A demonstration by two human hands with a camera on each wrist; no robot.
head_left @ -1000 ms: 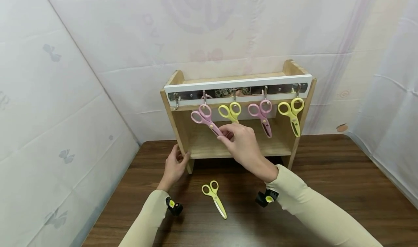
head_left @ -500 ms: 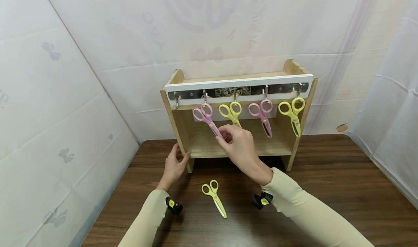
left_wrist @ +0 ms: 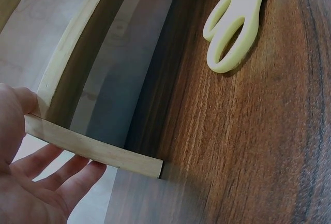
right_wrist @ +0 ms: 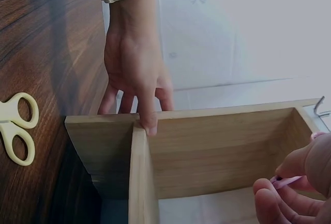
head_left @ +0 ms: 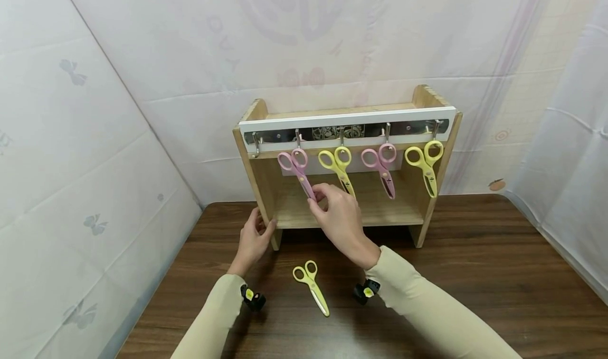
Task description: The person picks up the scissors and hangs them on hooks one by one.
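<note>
My right hand (head_left: 338, 214) pinches the blade end of pink scissors (head_left: 297, 168) between thumb and fingers. One loop of these scissors sits at the second hook from the left. At the shelf's lower left, my left hand (head_left: 254, 241) grips the wooden shelf (head_left: 349, 224), thumb on the inner side and fingers outside, as the left wrist view shows on its side panel (left_wrist: 93, 147). Yellow scissors (head_left: 336, 163), another pink pair (head_left: 381, 163) and a second yellow pair (head_left: 426, 163) hang from hooks farther right. A third yellow pair (head_left: 311, 285) lies on the table before the shelf.
A white rail (head_left: 349, 120) with several metal hooks runs along the shelf's upper front. The leftmost hook (head_left: 256, 142) holds nothing. Behind the dark wooden table (head_left: 503, 274) hangs pale cloth (head_left: 185, 74), which also lines both sides.
My right hand has shifted slightly left and down, swinging the pink scissors' blades closer to vertical. More of the yellow scissors behind it shows. The left hand stays put.
</note>
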